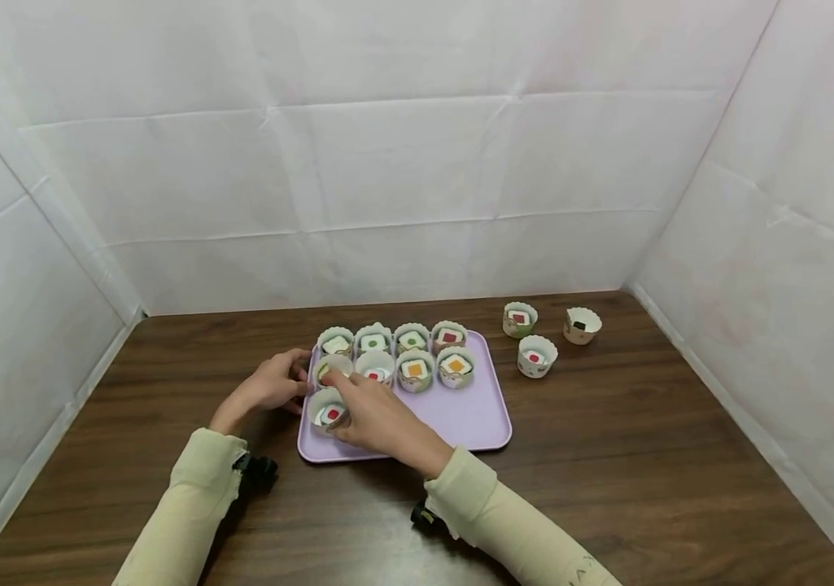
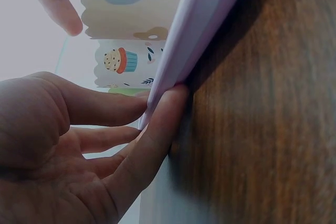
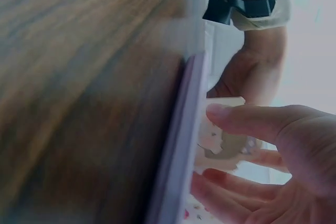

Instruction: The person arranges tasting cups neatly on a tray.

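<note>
A lilac tray (image 1: 460, 415) carries several paper baking cups, most with a sushi-like piece inside that is white with a coloured centre. At its left edge my left hand (image 1: 277, 382) pinches the rim, thumb and fingers on either side of it in the left wrist view (image 2: 170, 61). My right hand (image 1: 380, 415) holds a paper cup (image 1: 321, 409) with a red-centred piece at the tray's front left; its thumb is on the cup's side (image 3: 226, 145) and its fingers are around the other. Its fingertips overlap the cup behind (image 1: 326, 368) in the head view.
Off the tray to the right stand three more paper cups: one with a dark red centre (image 1: 519, 320), one with a red centre (image 1: 537, 357) and one with a dark piece (image 1: 581, 326). White sheeting (image 1: 402, 163) walls the brown wooden table (image 1: 644, 456) at the back and sides.
</note>
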Demonstrator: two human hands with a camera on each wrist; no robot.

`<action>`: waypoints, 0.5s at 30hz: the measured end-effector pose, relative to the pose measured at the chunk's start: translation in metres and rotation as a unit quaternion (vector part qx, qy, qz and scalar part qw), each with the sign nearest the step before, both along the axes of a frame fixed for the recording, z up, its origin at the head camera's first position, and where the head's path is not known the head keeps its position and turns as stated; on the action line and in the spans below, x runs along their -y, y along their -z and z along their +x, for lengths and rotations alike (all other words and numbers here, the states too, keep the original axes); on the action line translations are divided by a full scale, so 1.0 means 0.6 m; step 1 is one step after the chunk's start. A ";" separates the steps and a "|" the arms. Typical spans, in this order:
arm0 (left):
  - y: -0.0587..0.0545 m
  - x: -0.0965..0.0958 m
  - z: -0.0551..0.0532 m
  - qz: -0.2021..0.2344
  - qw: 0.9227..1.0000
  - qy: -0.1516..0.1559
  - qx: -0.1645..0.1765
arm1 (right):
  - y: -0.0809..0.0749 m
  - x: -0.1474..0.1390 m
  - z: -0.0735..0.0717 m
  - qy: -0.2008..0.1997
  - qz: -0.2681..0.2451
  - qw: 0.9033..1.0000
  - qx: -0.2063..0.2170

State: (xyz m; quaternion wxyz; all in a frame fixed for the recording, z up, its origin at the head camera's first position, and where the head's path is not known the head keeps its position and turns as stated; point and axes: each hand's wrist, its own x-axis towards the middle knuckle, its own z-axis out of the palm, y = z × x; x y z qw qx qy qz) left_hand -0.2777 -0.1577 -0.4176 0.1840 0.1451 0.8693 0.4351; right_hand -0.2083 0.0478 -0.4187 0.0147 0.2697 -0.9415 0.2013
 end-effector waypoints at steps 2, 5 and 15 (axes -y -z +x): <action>0.001 0.001 0.001 0.000 1.000 -0.002 0.001 | -0.002 -0.004 0.001 0.003 0.004 1.000 0.002; 0.002 0.003 0.003 0.000 1.000 -0.004 0.004 | -0.005 -0.012 0.001 0.005 0.004 1.000 0.011; 0.003 0.000 -0.002 0.002 1.000 -0.005 0.003 | -0.022 -0.050 0.002 0.013 -0.036 0.999 0.031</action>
